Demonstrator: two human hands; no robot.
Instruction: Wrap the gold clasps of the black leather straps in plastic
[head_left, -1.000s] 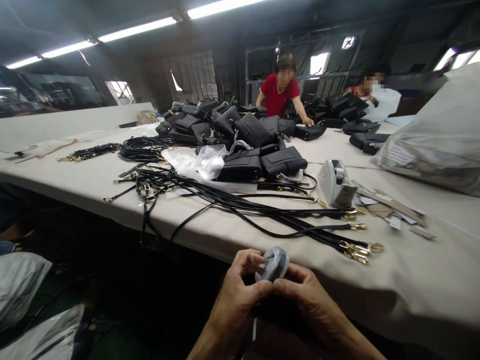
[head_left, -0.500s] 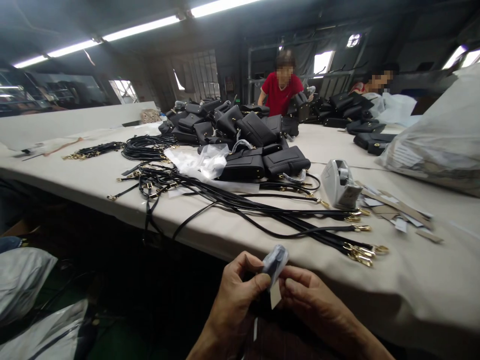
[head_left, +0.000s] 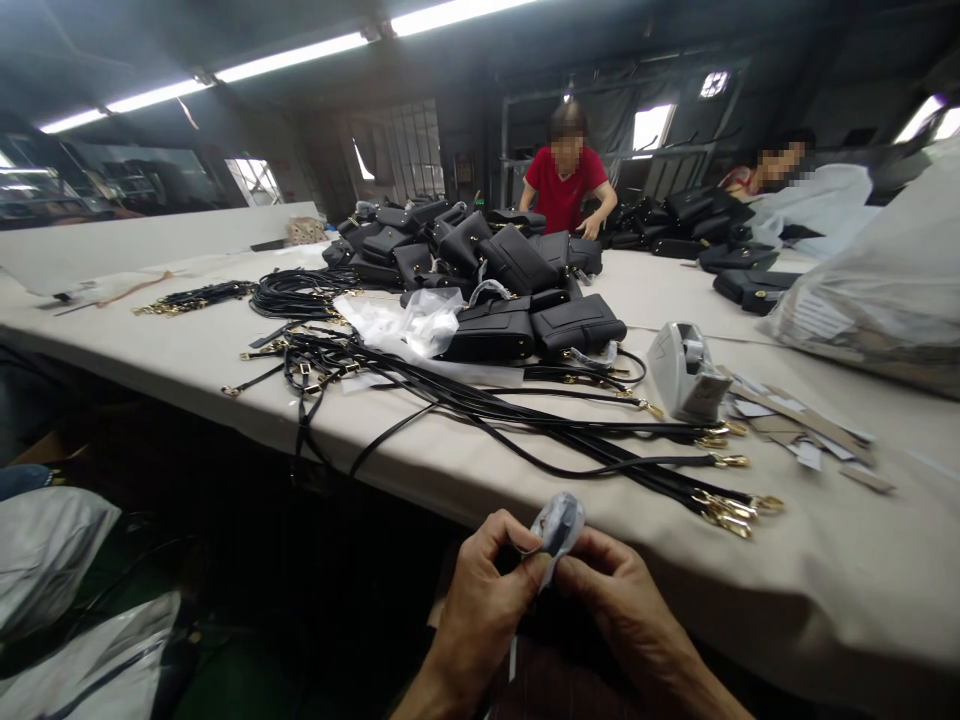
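Low in the view, just in front of the table edge, my left hand (head_left: 480, 600) and my right hand (head_left: 619, 610) pinch a small dark item wrapped in clear plastic film (head_left: 559, 525) between thumbs and fingertips. Both hands are closed on it. Beyond them, black straps with gold clasps (head_left: 525, 425) lie spread across the beige table (head_left: 825, 560). Black handbags (head_left: 574, 325) are heaped further back.
A grey tape dispenser (head_left: 682, 372) stands to the right with cardboard tags (head_left: 795, 425) beside it. A large plastic-wrapped bundle (head_left: 877, 290) sits far right. Crumpled clear plastic (head_left: 420, 320) lies by the bags. Two people work at the far side, one in a red shirt (head_left: 566, 185). White bags (head_left: 45, 560) lie on the floor at left.
The wrapped item has been turned in my fingers, and a paper tag seen under it half a second ago is now hidden. The person in red has pulled an arm back.
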